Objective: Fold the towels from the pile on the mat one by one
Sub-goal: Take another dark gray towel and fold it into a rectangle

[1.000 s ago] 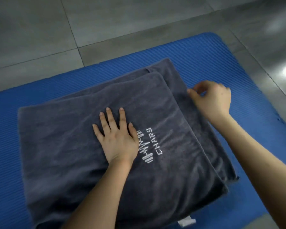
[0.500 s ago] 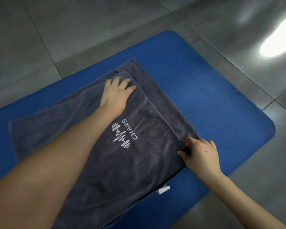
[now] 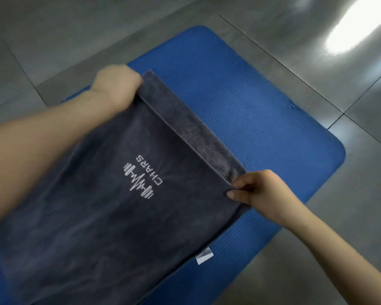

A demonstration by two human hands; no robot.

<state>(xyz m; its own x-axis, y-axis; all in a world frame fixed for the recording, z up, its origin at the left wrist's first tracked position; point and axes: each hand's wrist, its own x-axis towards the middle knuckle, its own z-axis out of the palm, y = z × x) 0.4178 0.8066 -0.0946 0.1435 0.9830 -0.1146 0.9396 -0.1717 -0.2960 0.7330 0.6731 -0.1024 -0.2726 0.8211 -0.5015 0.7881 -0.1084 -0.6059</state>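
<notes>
A dark grey towel (image 3: 101, 216) with a white "CHARS" logo lies folded on the blue mat (image 3: 262, 128); its upper layer stops short of the lower layer's right edge. My left hand (image 3: 117, 86) grips the upper layer's far corner, fingers curled and hidden under the cloth. My right hand (image 3: 257, 188) pinches the upper layer's near right corner between thumb and fingers. A white care label (image 3: 204, 256) sticks out at the towel's near edge.
Grey floor tiles (image 3: 53, 36) surround the mat on all sides. A bright light reflection (image 3: 348, 29) lies on the floor at the upper right. The right end of the mat is bare blue foam.
My left hand slid from resting flat on the towel to the far corner and curled around it. My right hand stayed at the near corner, now pinching it.
</notes>
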